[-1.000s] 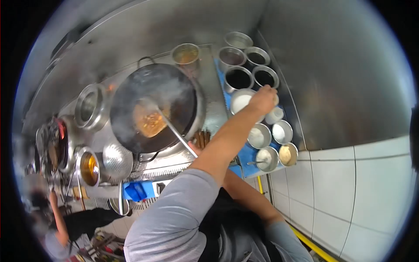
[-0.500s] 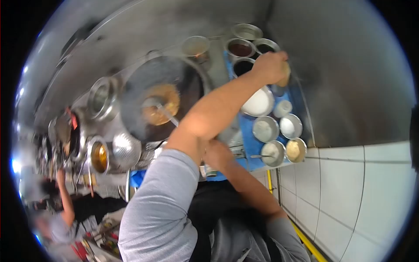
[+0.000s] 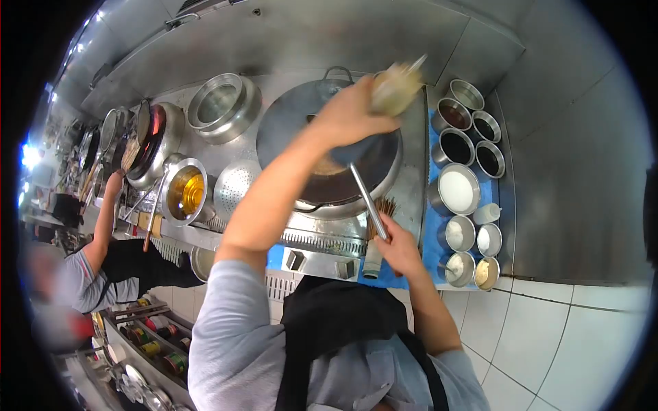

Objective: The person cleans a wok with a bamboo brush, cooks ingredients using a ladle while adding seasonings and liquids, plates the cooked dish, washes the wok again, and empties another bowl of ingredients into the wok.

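Head cam: L fingers (image 3: 381,125) clasp blurry bottle (image 3: 397,89); R fingers (image 3: 389,229) wrapped rnd ladle hdl (image 3: 367,198).

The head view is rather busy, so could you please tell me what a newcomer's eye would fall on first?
It would probably be the blurred yellowish container in the left hand, seen near the far right edge of the dark wok. Next would come the metal handle in the right hand, slanting into that wok, then the metal pots clustered at the right.

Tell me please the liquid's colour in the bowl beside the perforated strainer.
The liquid is golden amber, best seen in the head view.
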Tool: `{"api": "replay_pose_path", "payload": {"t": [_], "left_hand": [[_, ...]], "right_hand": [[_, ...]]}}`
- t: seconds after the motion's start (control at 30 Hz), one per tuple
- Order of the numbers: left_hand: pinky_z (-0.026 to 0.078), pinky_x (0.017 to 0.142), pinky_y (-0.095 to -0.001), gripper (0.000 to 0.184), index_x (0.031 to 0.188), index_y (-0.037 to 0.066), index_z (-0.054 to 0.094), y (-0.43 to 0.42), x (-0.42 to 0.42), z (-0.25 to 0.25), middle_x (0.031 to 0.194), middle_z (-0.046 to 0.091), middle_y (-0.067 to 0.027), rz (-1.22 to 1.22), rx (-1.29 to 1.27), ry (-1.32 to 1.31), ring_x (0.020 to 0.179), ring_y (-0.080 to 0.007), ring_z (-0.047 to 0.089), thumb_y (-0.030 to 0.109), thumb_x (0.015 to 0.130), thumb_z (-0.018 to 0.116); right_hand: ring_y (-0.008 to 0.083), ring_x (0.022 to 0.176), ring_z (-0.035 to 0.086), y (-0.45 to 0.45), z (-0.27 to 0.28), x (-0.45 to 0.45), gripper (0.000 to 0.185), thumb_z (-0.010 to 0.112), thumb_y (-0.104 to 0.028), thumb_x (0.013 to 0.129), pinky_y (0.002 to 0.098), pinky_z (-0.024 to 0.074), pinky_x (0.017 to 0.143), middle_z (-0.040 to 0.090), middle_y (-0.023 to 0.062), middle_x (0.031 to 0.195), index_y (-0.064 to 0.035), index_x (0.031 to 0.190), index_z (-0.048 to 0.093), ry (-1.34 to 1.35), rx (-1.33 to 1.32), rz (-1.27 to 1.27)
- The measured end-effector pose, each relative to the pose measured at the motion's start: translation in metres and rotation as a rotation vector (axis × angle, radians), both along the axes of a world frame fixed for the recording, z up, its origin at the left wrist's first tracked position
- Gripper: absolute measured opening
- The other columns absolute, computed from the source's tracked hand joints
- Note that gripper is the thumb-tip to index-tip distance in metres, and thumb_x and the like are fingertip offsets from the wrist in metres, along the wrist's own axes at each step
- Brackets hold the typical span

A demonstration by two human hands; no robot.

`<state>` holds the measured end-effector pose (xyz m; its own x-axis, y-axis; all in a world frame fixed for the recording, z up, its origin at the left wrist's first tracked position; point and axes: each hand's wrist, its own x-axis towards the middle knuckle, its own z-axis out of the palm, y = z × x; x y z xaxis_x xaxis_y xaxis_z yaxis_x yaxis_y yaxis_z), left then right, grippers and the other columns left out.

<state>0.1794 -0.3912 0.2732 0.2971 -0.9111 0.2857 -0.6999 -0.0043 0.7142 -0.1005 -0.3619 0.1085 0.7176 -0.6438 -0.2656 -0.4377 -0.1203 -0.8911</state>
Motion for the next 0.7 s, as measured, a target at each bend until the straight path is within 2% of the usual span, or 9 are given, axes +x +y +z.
{"api": "replay_pose_path", "payload": {"t": [0.07,0.1,0.2,0.3,0.5,0.63,0.7], "left_hand": [[0.053,0.092,-0.0460,0.081,0.127,-0.005,0.059,0.049,0.049,-0.016,0.110,0.072,-0.0290,0.027,0.343,-0.206,0.106,-0.0436,0.069,0.040,0.066,0.086],[0.055,0.092,-0.0454,0.075,0.125,-0.004,0.063,0.069,0.067,-0.025,0.113,0.072,-0.0272,0.021,0.511,-0.324,0.107,-0.0413,0.070,0.040,0.067,0.083],[0.058,0.092,-0.0425,0.056,0.115,0.002,0.075,0.103,0.105,-0.062,0.116,0.075,-0.0200,-0.062,1.008,-0.639,0.109,-0.0341,0.073,0.037,0.072,0.081],[0.059,0.090,-0.0419,0.039,0.108,0.006,0.079,0.125,0.119,-0.080,0.112,0.077,-0.0165,-0.061,0.996,-0.812,0.106,-0.0321,0.074,0.030,0.078,0.077],[0.059,0.091,-0.0420,0.032,0.108,0.006,0.079,0.139,0.134,-0.057,0.112,0.077,-0.0159,-0.004,0.990,-0.824,0.106,-0.0326,0.074,0.018,0.081,0.068],[0.058,0.092,-0.0439,0.038,0.109,0.003,0.078,0.147,0.152,-0.054,0.112,0.076,-0.0196,0.037,0.948,-0.836,0.107,-0.0351,0.073,0.024,0.078,0.073],[0.058,0.092,-0.0448,0.043,0.109,0.001,0.077,0.156,0.159,-0.049,0.112,0.075,-0.0222,0.071,0.915,-0.821,0.108,-0.0370,0.072,0.028,0.076,0.077]], "right_hand": [[0.0128,0.060,0.059,0.027,-0.006,-0.010,0.068,0.068,-0.004,0.093,0.0296,0.0504,0.057,0.065,0.0036,0.083,-0.0147,0.157,0.048,-0.138,0.216,-0.099],[0.0064,0.061,0.054,0.036,-0.003,-0.014,0.069,0.064,0.002,0.093,0.0231,0.0462,0.055,0.060,-0.0015,0.083,-0.0099,0.159,0.045,-0.153,0.284,-0.110],[0.0067,0.060,0.054,0.050,0.010,-0.021,0.070,0.063,0.004,0.093,0.0234,0.0452,0.054,0.059,-0.0007,0.085,-0.0077,0.159,0.044,-0.152,0.399,-0.086],[0.0080,0.059,0.056,0.068,0.000,-0.024,0.068,0.063,0.006,0.094,0.0233,0.0455,0.054,0.059,0.0010,0.083,-0.0047,0.158,0.043,-0.232,0.499,-0.083],[0.0088,0.059,0.056,0.099,-0.002,-0.014,0.068,0.063,0.007,0.094,0.0236,0.0462,0.055,0.060,0.0019,0.083,-0.0036,0.158,0.043,-0.319,0.593,-0.122],[0.0100,0.059,0.056,0.088,-0.004,-0.011,0.067,0.063,0.005,0.094,0.0242,0.0471,0.055,0.063,0.0026,0.086,-0.0027,0.158,0.043,-0.324,0.543,-0.118],[0.0110,0.062,0.059,0.076,-0.010,-0.004,0.070,0.068,0.000,0.092,0.0270,0.0491,0.058,0.064,0.0039,0.085,-0.0033,0.157,0.043,-0.209,0.388,-0.162]]}}
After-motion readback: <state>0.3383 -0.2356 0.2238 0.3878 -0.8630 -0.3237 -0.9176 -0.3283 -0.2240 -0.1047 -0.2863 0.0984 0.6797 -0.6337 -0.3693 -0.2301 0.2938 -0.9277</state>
